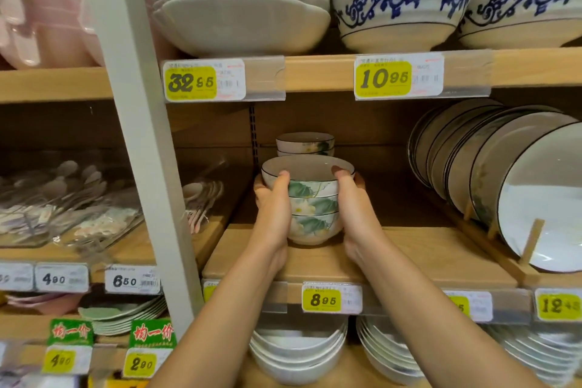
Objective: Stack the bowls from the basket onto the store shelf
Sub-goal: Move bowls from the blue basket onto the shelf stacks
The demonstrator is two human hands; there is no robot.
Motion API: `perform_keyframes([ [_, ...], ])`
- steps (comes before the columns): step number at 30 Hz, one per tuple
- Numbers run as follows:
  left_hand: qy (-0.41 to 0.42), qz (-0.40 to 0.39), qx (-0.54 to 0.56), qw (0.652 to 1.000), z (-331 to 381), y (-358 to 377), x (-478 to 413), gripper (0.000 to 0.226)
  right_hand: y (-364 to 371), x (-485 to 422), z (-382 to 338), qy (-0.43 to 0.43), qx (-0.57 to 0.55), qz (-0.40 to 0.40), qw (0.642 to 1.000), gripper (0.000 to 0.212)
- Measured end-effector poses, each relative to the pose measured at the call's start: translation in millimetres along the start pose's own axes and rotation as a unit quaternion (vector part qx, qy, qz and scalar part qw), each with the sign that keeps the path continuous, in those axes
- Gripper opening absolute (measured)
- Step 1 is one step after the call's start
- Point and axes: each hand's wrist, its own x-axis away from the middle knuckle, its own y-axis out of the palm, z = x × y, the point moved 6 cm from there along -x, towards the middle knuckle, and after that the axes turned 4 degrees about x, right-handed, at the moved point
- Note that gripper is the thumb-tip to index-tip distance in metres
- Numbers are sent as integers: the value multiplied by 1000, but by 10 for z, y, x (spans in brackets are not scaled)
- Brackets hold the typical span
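Both hands, left [273, 205] and right [355, 205], clasp the bowl stack [313, 208] between them on the shelf [409, 249].

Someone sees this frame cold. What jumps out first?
Dead centre, the left hand and the right hand grip a stack of three lotus-painted bowls at the middle shelf, in front of a shorter matching stack. Next come the bright yellow price tags on the shelf edges and the big blue-patterned bowls at upper right.

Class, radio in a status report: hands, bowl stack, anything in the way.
Left hand, right hand grip lotus bowl stack, thumbs over rim. Stack low over shelf front. Smaller stack behind.
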Motion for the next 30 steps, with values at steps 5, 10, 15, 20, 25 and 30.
perform_keyframes([
  [5, -50, -10, 45, 998, -25, 161, -216, 57, 49, -361, 13, 31, 24, 20, 999, 58],
  [10, -85, 10, 18, 996, 72, 229, -358, 57, 87, -581, -68, 32, 50, 17, 998, 55],
  [15, -100, -8, 20, 995, 137, 216, -514, 39, 106, -771, -111, 22, 47, 5, 999, 48],
  [20, -97, -20, 17, 995, 128, 246, -586, 39, 118, -874, -130, 22, 28, 1, 999, 43],
  [25, -100, -12, 2, 995, 134, 234, -591, 43, 115, -871, -131, 25, 24, -5, 999, 44],
  [30, -80, -10, 1, 997, 196, 245, -527, 45, 94, -798, -171, 16, 35, -2, 999, 46],
])
